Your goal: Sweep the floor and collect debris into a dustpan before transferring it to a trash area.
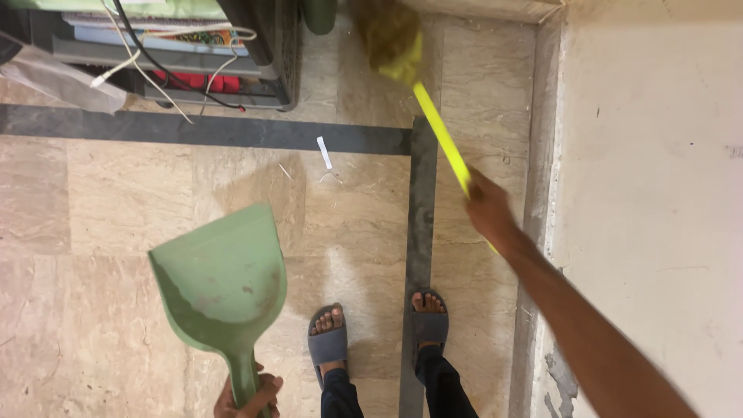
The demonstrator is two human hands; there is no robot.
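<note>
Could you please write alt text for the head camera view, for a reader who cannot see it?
Seen from above, a person's right hand holds a yellow-handled broom stretched toward the floor by the wall, while the left hand holds a green dustpan by its handle. Their sandalled feet stand on beige floor tiles, with a small paper scrap ahead.

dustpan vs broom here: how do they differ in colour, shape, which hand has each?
The dustpan is dull green; the broom has a bright yellow handle and a brownish brush head. The dustpan is a wide, flat scoop on a short handle; the broom is long and thin. The left hand grips the dustpan, the right hand the broom. The dustpan looks sharp, the broom head blurred. Both are held over the marble floor.
</note>
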